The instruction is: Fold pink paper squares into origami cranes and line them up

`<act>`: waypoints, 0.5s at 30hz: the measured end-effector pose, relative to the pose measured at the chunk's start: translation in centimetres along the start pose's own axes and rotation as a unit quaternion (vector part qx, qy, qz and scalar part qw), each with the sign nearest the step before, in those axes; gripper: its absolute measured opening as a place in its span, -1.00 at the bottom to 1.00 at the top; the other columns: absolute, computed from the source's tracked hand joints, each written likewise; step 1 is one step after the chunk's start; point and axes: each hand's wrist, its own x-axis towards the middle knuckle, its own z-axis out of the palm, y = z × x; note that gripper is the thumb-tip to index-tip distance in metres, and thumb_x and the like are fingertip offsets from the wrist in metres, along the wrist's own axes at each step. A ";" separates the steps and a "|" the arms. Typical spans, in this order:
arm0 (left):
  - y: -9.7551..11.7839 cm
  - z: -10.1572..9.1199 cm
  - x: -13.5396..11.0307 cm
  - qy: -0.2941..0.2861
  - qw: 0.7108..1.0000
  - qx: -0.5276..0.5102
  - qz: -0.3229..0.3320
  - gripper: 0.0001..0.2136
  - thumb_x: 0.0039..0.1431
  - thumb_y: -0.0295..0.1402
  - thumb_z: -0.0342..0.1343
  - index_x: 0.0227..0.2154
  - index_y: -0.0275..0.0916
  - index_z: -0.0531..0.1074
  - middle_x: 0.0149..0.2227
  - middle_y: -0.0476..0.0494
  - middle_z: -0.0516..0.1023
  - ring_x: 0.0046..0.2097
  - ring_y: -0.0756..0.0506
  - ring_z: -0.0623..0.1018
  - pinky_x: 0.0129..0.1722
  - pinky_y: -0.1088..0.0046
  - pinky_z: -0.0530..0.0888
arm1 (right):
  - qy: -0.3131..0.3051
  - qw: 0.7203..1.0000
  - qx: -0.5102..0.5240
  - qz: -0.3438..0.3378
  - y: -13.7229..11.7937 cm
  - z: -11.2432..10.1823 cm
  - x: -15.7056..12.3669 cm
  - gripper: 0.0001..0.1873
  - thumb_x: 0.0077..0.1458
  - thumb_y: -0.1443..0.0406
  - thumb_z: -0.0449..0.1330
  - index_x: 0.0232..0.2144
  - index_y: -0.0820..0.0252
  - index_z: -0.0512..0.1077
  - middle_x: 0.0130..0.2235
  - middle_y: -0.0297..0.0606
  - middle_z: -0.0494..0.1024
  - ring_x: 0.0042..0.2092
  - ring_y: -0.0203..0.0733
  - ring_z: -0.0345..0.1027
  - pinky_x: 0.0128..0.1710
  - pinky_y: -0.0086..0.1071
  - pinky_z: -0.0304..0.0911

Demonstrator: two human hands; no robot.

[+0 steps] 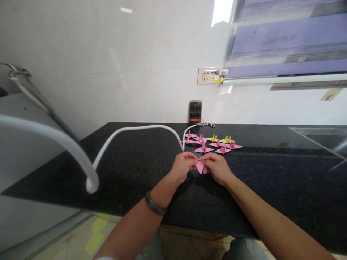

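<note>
Between my two hands is a small piece of folded pink paper (200,167), its pointed end hanging downward. My left hand (183,167) pinches its left side, with a dark bangle on that wrist. Its right side is gripped by the thumb and fingers of my right hand (217,167). Both hands are just above the black countertop (130,173). Right behind them stand several pink paper cranes (204,148) and two yellow paper cranes (227,139), grouped in loose rows. The fingers cover part of the folded paper.
A white bendable tube (135,128) loops across the counter's left side. Against the wall leans a blurred dark phone-like object (195,112), with a cable near it. Above is a wall socket (210,76). A metal sink (325,141) lies at the right.
</note>
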 end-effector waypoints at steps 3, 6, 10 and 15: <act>0.0 -0.2 0.0 -0.018 0.999 -0.015 -0.027 -0.83 -0.21 -0.43 0.13 -0.47 -0.34 0.33 -0.55 -0.05 0.42 -0.53 0.04 0.44 -0.48 0.48 0.39 | 0.005 1.000 -0.019 -0.011 0.0 -0.3 0.0 -0.91 -0.18 0.37 0.12 -0.51 0.25 0.40 -0.71 -0.41 0.37 -0.70 -0.40 0.21 -0.70 -0.51 0.16; 0.0 -0.4 0.2 -0.041 0.997 -0.009 -0.070 -0.74 -0.13 -0.24 0.09 -0.44 -0.36 0.35 -0.55 -0.12 0.44 -0.54 0.03 0.44 -0.49 0.46 0.39 | 0.012 0.997 -0.065 -0.044 -0.1 -0.6 -0.1 -0.91 -0.17 0.37 0.12 -0.51 0.22 0.41 -0.64 -0.40 0.40 -0.66 -0.39 0.23 -0.64 -0.49 0.20; -0.3 -0.5 0.4 -0.021 0.997 0.036 -0.068 -0.69 -0.18 -0.18 0.13 -0.51 -0.39 0.35 -0.57 -0.13 0.43 -0.57 0.04 0.43 -0.52 0.48 0.38 | -0.015 0.989 -0.133 -0.070 -0.6 -0.6 -0.4 -0.90 -0.13 0.33 0.11 -0.49 0.21 0.41 -0.59 -0.38 0.41 -0.61 -0.37 0.26 -0.60 -0.47 0.22; -0.7 -0.4 0.6 0.022 0.997 0.072 -0.015 -0.76 -0.19 -0.28 0.16 -0.51 -0.39 0.38 -0.58 -0.09 0.42 -0.55 0.04 0.42 -0.51 0.50 0.39 | -0.041 0.993 -0.108 -0.015 -0.6 -0.2 -0.3 -0.80 -0.10 0.21 0.11 -0.41 0.22 0.36 -0.59 -0.39 0.39 -0.62 -0.38 0.24 -0.62 -0.49 0.20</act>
